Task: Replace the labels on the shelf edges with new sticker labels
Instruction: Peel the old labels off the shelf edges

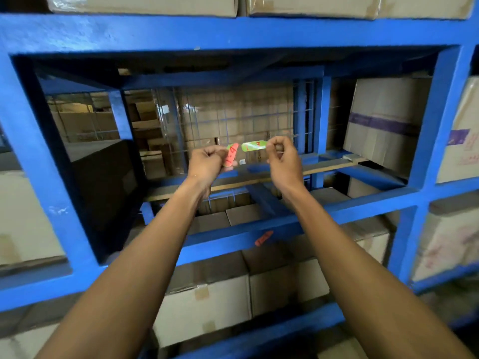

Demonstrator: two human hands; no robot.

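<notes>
Both hands are raised side by side in front of the open bay of a blue-painted metal shelf rack (77, 244). The left hand (207, 164) curls its fingers around an orange sticker label with red handwriting (231, 154), which stands tilted just beside its knuckles. The right hand (283, 161) pinches one end of a green sticker label marked in red (254, 145), which stretches flat toward the left hand, its free end near the orange one without touching. Below the wrists, another orange label (263, 238) sticks aslant on the front shelf edge. Brown cardboard boxes (383, 123) sit beyond the right hand.
</notes>
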